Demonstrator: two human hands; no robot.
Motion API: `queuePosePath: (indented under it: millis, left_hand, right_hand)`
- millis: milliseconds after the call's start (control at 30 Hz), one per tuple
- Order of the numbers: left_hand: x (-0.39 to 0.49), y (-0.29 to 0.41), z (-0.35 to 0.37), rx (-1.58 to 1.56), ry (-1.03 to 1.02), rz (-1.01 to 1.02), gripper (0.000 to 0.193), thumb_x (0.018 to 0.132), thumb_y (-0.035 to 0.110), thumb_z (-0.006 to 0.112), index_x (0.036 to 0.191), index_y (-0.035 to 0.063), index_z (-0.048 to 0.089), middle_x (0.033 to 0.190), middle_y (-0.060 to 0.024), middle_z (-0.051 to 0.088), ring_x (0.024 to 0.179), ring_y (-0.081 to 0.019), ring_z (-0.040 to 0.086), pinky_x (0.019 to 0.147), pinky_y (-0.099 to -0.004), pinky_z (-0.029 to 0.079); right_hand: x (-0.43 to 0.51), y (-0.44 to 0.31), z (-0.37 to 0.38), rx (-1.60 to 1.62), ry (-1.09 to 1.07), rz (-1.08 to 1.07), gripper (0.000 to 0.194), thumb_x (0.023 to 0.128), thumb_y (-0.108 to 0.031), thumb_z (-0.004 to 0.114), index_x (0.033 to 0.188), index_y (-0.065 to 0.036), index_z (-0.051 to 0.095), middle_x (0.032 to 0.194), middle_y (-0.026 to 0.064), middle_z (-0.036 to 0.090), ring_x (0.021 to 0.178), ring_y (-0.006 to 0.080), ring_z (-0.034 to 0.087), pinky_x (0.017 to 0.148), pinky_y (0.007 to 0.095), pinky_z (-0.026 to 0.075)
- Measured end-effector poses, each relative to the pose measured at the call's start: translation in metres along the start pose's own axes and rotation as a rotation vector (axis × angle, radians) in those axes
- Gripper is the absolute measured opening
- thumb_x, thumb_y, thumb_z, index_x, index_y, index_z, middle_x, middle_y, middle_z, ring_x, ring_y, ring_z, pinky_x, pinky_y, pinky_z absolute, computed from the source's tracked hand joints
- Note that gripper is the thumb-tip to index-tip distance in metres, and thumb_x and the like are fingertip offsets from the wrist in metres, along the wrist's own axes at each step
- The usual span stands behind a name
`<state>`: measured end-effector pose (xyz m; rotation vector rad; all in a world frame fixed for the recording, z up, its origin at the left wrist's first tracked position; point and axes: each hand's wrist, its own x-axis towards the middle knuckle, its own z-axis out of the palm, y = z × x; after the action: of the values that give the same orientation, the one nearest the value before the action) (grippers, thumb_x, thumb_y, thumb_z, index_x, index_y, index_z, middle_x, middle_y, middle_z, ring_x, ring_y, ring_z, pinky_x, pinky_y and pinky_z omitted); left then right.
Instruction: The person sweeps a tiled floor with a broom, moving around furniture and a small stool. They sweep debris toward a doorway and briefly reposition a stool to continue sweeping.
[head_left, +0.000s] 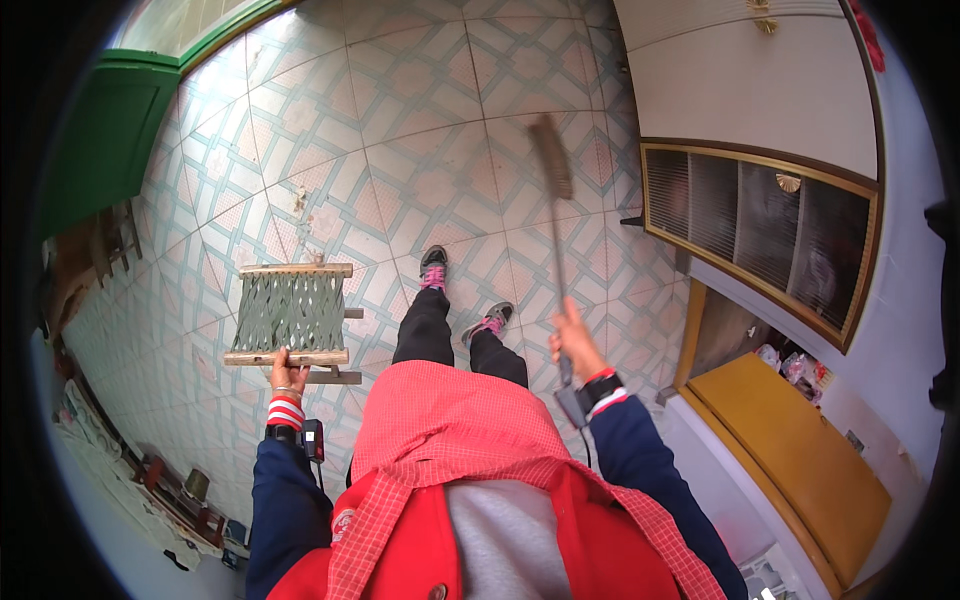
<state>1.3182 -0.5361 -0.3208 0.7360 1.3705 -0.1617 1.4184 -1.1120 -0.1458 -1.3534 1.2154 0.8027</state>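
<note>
My left hand (287, 377) grips the near wooden rail of a small folding stool (289, 311). Its seat is woven from green straps between two wooden rails, with part of the wooden legs showing at the right side. My right hand (576, 343) is closed around the long thin handle of a broom (552, 159). The broom's brown head is blurred and points away from me, over the tiled floor. Whether its bristles touch the tiles I cannot tell.
Crumb-like debris (300, 201) lies on the patterned tile floor (420, 172) beyond the stool. A green door (105, 142) stands at the far left. Along the right are a white cabinet with ribbed glass panels (761, 214) and a yellow-brown wooden panel (795, 457). Wooden furniture (82, 262) sits at left.
</note>
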Motion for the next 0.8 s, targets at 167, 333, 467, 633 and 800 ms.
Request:
queuePosePath:
  millis: [167,333,467,633,800]
  left_hand:
    - [0.008,-0.012,0.026,-0.084,-0.043,-0.039,0.017,0.079,0.024,0.064,0.09,0.0139,0.055,0.091,-0.0013,0.056,0.09,-0.0227,0.053,0.083,-0.0497,0.042]
    - [0.007,-0.011,0.041,-0.134,-0.038,-0.009,0.02,0.079,0.024,0.064,0.093,0.0135,0.055,0.094,-0.0014,0.055,0.093,-0.0238,0.052,0.085,-0.051,0.039]
    - [-0.007,-0.003,0.057,-0.171,-0.029,0.005,0.021,0.079,0.024,0.064,0.094,0.0139,0.055,0.097,-0.002,0.055,0.096,-0.0235,0.051,0.087,-0.051,0.037]
    - [-0.02,-0.001,0.068,-0.247,0.018,0.056,0.015,0.077,0.024,0.066,0.084,0.0164,0.056,0.086,0.0003,0.056,0.084,-0.0203,0.054,0.079,-0.0441,0.042]
    - [-0.041,-0.002,0.069,-0.291,0.056,0.072,0.014,0.08,0.022,0.062,0.09,0.0137,0.056,0.094,-0.0012,0.056,0.093,-0.0223,0.052,0.086,-0.0491,0.039]
  right_hand:
    - [-0.034,-0.019,0.045,-0.105,-0.272,0.151,0.058,0.09,-0.021,0.041,0.14,-0.025,0.011,0.058,-0.0009,0.042,0.042,0.0065,0.038,0.035,0.0226,0.036]
    - [-0.046,-0.068,0.066,-0.092,-0.463,0.159,0.057,0.09,-0.022,0.044,0.139,-0.024,0.015,0.058,-0.0015,0.042,0.043,0.0048,0.037,0.036,0.0208,0.035]
    - [-0.061,-0.107,0.033,-0.124,-0.441,0.052,0.056,0.088,-0.021,0.047,0.138,-0.021,0.021,0.058,-0.0026,0.042,0.045,0.0042,0.039,0.036,0.0195,0.034]
    - [-0.069,-0.147,-0.021,-0.206,-0.17,-0.107,0.056,0.087,-0.022,0.049,0.137,-0.022,0.024,0.058,-0.0017,0.044,0.043,0.0054,0.039,0.035,0.0219,0.036]
    - [-0.005,-0.231,-0.062,-0.063,-0.094,-0.214,0.062,0.088,-0.021,0.043,0.14,-0.024,0.008,0.059,0.0007,0.043,0.043,0.0069,0.038,0.036,0.0234,0.036]
